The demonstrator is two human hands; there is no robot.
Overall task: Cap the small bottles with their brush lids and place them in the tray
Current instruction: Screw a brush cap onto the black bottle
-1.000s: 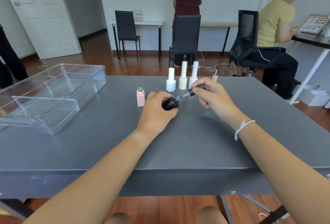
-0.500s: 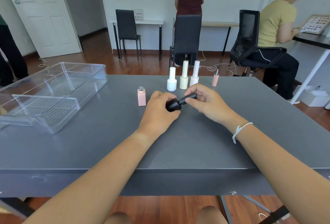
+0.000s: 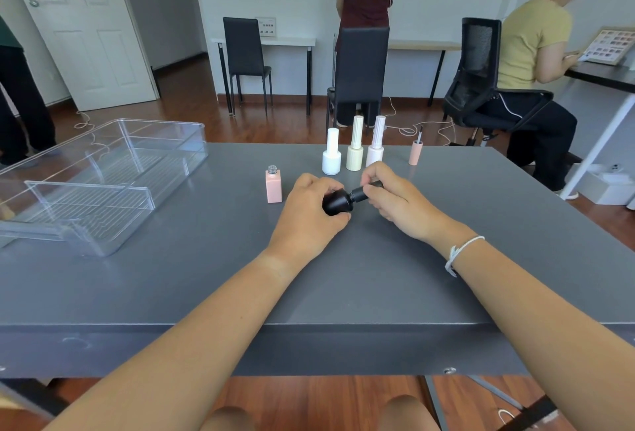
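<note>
My left hand (image 3: 309,210) grips a small black bottle (image 3: 336,203), tilted on its side just above the grey table (image 3: 240,286). My right hand (image 3: 395,200) pinches its black brush lid (image 3: 366,191), which sits on the bottle's neck. An uncapped pink square bottle (image 3: 274,186) stands left of my hands. Behind them stand a capped white bottle (image 3: 332,153), a capped cream bottle (image 3: 355,150) and a capped pale pink bottle (image 3: 376,147). A pink brush lid (image 3: 415,150) stands upside down at the back right. The clear plastic tray (image 3: 103,183) sits at the left.
A divider splits the tray into compartments; its near end overhangs the table's left side. Beyond the table are black chairs (image 3: 360,70), a person standing and a person seated at another desk. A person's legs show at the far left.
The brush lid, held apart from the bottle with its brush at the neck a second ago, now sits down on the neck. My right hand has closed in toward my left.
</note>
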